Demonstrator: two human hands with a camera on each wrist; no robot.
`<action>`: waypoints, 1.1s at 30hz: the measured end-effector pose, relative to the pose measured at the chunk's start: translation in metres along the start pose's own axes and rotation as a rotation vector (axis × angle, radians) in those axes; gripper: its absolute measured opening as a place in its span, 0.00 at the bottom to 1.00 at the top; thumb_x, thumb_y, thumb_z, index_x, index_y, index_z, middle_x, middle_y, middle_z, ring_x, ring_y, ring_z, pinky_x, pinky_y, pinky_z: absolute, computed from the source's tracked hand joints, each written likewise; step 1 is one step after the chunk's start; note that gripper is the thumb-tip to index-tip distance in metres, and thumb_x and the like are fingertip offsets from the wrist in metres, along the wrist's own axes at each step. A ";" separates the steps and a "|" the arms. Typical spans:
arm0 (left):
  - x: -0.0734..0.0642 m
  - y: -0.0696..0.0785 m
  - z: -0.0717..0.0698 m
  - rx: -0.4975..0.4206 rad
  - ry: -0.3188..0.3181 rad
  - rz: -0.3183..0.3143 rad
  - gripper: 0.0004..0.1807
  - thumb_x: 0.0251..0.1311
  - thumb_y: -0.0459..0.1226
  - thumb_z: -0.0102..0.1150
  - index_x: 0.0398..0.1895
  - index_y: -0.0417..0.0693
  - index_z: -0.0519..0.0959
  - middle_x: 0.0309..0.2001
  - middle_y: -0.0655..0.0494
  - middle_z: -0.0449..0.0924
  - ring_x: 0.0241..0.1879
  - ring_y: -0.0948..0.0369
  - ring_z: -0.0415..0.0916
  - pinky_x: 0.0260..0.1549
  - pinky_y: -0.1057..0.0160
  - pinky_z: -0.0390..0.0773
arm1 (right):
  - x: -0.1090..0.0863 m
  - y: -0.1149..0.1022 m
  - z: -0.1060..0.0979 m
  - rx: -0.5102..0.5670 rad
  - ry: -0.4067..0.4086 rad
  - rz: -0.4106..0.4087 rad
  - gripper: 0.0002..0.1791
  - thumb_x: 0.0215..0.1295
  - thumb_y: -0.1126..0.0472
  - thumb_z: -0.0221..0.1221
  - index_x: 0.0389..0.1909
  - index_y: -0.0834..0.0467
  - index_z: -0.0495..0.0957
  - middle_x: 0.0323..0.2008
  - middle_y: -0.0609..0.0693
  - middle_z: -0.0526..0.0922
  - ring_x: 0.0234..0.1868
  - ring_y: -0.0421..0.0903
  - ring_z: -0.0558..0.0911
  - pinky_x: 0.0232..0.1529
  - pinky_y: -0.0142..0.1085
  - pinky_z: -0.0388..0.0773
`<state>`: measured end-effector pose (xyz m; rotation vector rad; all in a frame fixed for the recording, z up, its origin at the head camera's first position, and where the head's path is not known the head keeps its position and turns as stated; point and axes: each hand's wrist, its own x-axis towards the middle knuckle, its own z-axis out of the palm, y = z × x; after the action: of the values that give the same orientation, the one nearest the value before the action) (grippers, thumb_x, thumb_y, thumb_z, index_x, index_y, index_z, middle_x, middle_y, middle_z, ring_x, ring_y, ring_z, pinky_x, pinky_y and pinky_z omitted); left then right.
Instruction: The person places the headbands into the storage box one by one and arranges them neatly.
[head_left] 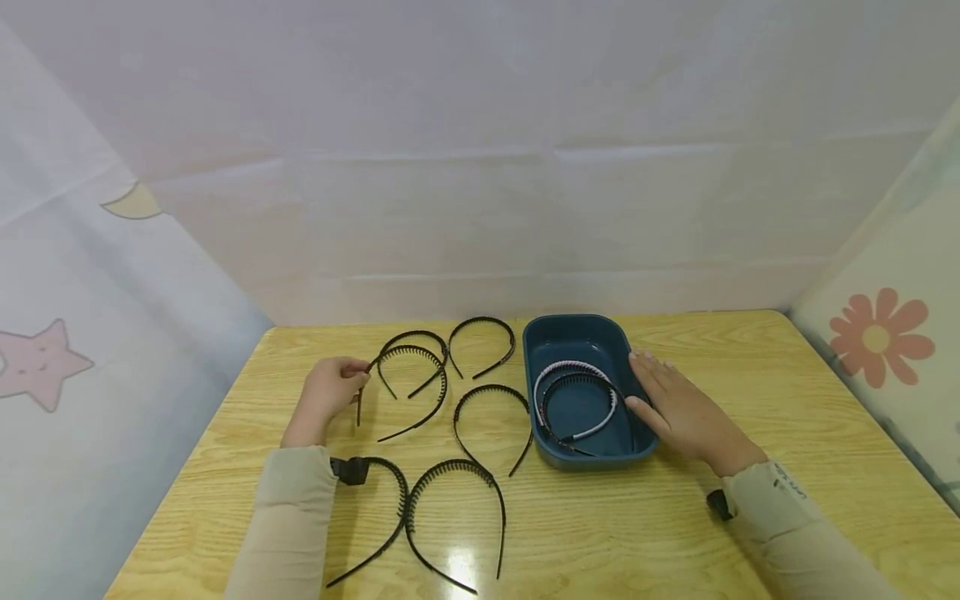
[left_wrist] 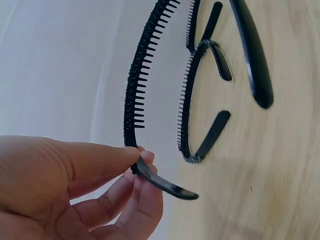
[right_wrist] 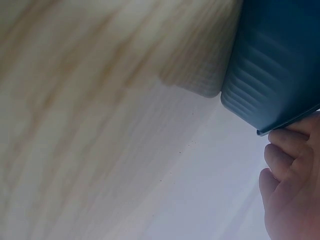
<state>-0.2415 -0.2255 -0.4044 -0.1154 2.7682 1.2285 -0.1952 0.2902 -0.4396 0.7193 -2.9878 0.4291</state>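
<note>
Left of the bin [head_left: 592, 462], the left hand [head_left: 330, 396] pinches a toothed headband [left_wrist: 132, 95] near one tip between thumb and fingers; that one-ended hold could let the thin, glossy black arc swing and snag neighbouring headbands [head_left: 414, 332]. Whether its far end touches the desk [head_left: 735, 358] is hard to tell. The right hand [head_left: 690, 421], fingers nearly straight, rests against the round-cornered, ribbed blue bin.

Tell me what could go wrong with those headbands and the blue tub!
The left grip pinches the held headband near one end, so it might swing or slip. Its teeth might snag another headband just behind it. The right grip touches the blue tub, so a hard push could slide it.
</note>
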 end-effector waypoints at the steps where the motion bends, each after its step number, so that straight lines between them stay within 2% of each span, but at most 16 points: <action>1: 0.000 0.002 0.001 -0.027 -0.008 -0.005 0.19 0.76 0.33 0.51 0.64 0.31 0.74 0.58 0.32 0.77 0.54 0.42 0.78 0.48 0.51 0.84 | 0.000 0.000 0.000 -0.002 0.001 0.000 0.40 0.82 0.43 0.44 0.80 0.66 0.47 0.78 0.65 0.51 0.79 0.63 0.51 0.78 0.53 0.44; 7: 0.002 0.010 0.006 -0.141 -0.056 -0.015 0.22 0.76 0.34 0.51 0.68 0.33 0.71 0.63 0.34 0.74 0.60 0.42 0.75 0.53 0.52 0.82 | 0.001 -0.001 0.000 -0.006 0.005 0.004 0.40 0.82 0.43 0.44 0.80 0.65 0.47 0.78 0.64 0.52 0.79 0.62 0.51 0.77 0.55 0.46; 16: 0.002 0.022 0.014 -0.286 -0.055 -0.006 0.23 0.76 0.34 0.52 0.69 0.33 0.70 0.63 0.34 0.73 0.62 0.43 0.73 0.54 0.55 0.82 | 0.000 -0.004 -0.002 -0.005 0.035 -0.020 0.39 0.82 0.45 0.45 0.79 0.67 0.49 0.78 0.65 0.54 0.78 0.64 0.53 0.77 0.56 0.48; 33: -0.003 0.055 0.036 -0.595 -0.067 0.010 0.25 0.73 0.34 0.58 0.70 0.36 0.70 0.64 0.36 0.72 0.63 0.45 0.73 0.54 0.60 0.82 | 0.000 -0.004 -0.003 -0.002 0.011 -0.002 0.40 0.82 0.44 0.44 0.79 0.67 0.48 0.78 0.65 0.52 0.78 0.63 0.52 0.78 0.54 0.45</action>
<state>-0.2421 -0.1621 -0.3877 -0.1045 2.2604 1.9727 -0.1936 0.2878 -0.4363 0.7174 -2.9767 0.4285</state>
